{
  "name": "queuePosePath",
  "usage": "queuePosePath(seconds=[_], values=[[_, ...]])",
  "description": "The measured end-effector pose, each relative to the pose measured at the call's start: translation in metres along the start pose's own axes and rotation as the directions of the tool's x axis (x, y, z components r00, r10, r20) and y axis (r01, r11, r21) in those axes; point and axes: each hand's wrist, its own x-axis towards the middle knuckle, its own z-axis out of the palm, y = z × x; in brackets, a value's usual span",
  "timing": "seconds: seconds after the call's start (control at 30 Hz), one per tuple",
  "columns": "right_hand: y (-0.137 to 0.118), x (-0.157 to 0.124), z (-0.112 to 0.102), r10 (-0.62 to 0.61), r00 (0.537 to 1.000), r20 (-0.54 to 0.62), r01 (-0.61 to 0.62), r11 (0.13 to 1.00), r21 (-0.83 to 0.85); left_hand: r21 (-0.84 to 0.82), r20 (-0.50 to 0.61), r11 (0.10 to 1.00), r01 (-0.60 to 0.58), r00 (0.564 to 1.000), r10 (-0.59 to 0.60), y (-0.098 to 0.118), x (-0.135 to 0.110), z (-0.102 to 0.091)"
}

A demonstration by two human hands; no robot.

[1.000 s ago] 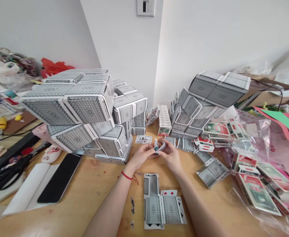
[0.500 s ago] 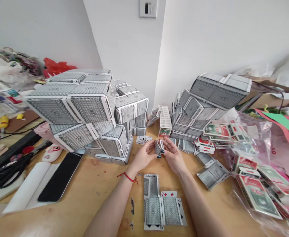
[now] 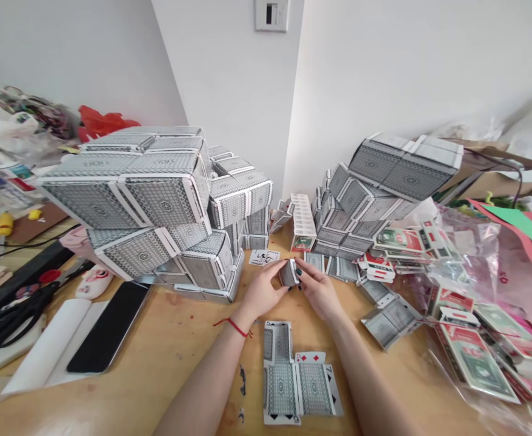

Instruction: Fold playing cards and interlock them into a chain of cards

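Narrowed since the earlier frame: folded playing-card piece (image 3: pixel 288 273), glossy grey-patterned card, closed into a compact block above the wooden surface (image 3: pixel 175 345). Left hand (image 3: pixel 262 292) and right hand (image 3: pixel 319 295) close together, clamped on it from either side. Flat creased card layout (image 3: pixel 280 389) just below; boxy card stacks (image 3: pixel 211 260) beyond.

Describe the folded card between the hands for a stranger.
On the wooden table, between two heaps of folded playing cards, find the left hand and right hand. The small folded card they pinch is the only one held up.
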Motion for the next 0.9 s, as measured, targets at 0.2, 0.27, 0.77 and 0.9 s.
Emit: queuePosePath(seconds=[0.2, 0.27, 0.77, 0.9], values=[[0.004, -0.0013, 0.0004, 0.084, 0.996, 0.005, -0.082, 0.988, -0.13, 0.154, -0.037, 0.985, -0.079, 0.996, 0.086, 0.0005, -0.0005, -0.0021], [0.002, -0.0018, 0.001, 0.101, 0.995, 0.02, -0.098, 0.991, -0.091, 0.167, -0.036, 0.982, -0.085, 0.995, 0.092, 0.0002, -0.0008, -0.0019], [0.0, -0.0029, 0.0009, -0.127, 0.99, -0.053, 0.084, 0.861, -0.502, 0.237, -0.044, 0.963, -0.126, 0.989, 0.14, -0.0038, -0.0024, 0.0015], [0.0014, -0.003, 0.0037, -0.18, 0.978, -0.104, 0.091, 0.819, -0.567, 0.245, -0.027, 0.962, -0.124, 0.99, 0.135, -0.0028, -0.0021, 0.0019]])
